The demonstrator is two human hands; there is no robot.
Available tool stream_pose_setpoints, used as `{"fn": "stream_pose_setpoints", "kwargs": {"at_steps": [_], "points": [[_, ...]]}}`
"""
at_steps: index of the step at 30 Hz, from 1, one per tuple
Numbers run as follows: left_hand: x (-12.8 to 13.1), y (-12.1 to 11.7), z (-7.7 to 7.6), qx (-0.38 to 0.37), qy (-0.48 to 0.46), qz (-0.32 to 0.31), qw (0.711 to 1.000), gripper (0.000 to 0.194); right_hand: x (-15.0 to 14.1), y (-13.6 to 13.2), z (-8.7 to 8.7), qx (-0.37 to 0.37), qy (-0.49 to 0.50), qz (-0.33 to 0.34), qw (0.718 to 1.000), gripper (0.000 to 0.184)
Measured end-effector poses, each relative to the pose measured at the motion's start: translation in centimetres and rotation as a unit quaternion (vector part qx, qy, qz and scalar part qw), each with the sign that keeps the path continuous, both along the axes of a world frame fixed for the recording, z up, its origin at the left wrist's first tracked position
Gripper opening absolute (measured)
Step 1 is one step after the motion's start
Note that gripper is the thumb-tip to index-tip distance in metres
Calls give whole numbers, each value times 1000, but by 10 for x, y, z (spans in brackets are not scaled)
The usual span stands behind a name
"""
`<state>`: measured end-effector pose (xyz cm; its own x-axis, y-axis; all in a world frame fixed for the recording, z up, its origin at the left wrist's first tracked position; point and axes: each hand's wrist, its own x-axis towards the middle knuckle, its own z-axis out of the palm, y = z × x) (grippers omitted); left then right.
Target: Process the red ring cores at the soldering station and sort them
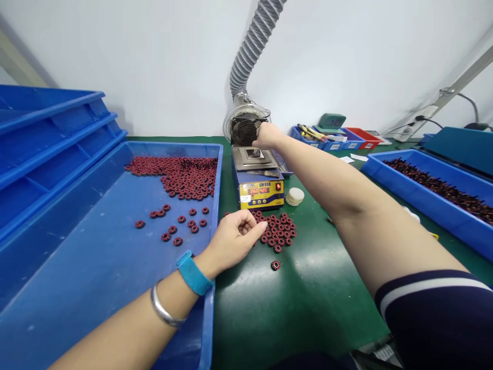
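My left hand (235, 237) is held over the edge of the blue tray, its fingers curled and thumb bent toward them; whatever they hold, if anything, is hidden. Just beyond and beside it, small red-and-black toothed rings, like motor stators (277, 229), lie in a loose pile on the green table. A solder pot (257, 180) with a yellow front and lit red display stands behind the pile. My right hand (268, 136) reaches above the pot's small square bath (254, 153), fingers closed and pointing down; what is between them cannot be made out.
A large blue tray (219, 205) on the left holds many more stators. Stacked blue trays (57, 133) stand beyond it. An exhaust hose (254, 46) hangs behind the pot. A round whitish pad (295, 196) sits beside it. At right is a blue bin (408, 190) of dark parts.
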<state>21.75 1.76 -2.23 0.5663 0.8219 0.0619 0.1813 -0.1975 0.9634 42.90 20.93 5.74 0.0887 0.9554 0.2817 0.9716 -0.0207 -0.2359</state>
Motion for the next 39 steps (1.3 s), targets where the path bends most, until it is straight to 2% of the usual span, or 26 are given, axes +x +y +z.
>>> {"fn": "stream_pose_setpoints", "kwargs": {"at_steps": [3,6,10,13,15,16,19,22,25,28,30,31,33,34,36,39], "points": [[0,0,2,-2,-2,1,1000,30,1,-9,10,13,43,1,999,19],[0,-1,3,-7,-4,4,1000,28,3,-27,19,-7,178,-3,984,15],[1,-2,5,-43,-26,9,999,25,-1,-76,15,-51,413,39,909,21],[2,-3,6,-88,-70,23,993,26,-14,-128,-5,-72,501,96,857,26],[3,-4,7,-115,-101,38,988,33,-25,-164,-25,-51,513,139,845,33],[3,-4,8,-125,-116,45,984,36,-31,-181,-36,-18,513,158,843,34],[3,-6,9,-144,-158,54,975,43,-47,-220,-64,116,441,194,868,21],[5,-10,8,-143,-178,50,972,41,-56,-238,-81,237,316,230,889,7],[8,-13,9,-122,-156,35,980,36,-56,-243,-89,273,247,254,894,12],[0,-5,19,-46,-99,43,993,30,-49,-248,-92,273,230,251,900,18],[-20,11,30,73,-14,79,994,23,-40,-256,-94,278,217,244,903,24],[-35,22,35,142,48,107,983,19,-33,-260,-96,282,212,238,905,26],[-70,47,43,239,184,189,935,10,-17,-268,-101,285,209,219,909,25],[-88,59,44,245,254,224,908,7,-8,-270,-105,285,210,206,912,24],[-120,79,42,167,392,253,869,7,10,-273,-113,286,210,183,917,23],[-144,95,29,52,474,247,843,10,31,-272,-122,285,210,158,922,20]]}}
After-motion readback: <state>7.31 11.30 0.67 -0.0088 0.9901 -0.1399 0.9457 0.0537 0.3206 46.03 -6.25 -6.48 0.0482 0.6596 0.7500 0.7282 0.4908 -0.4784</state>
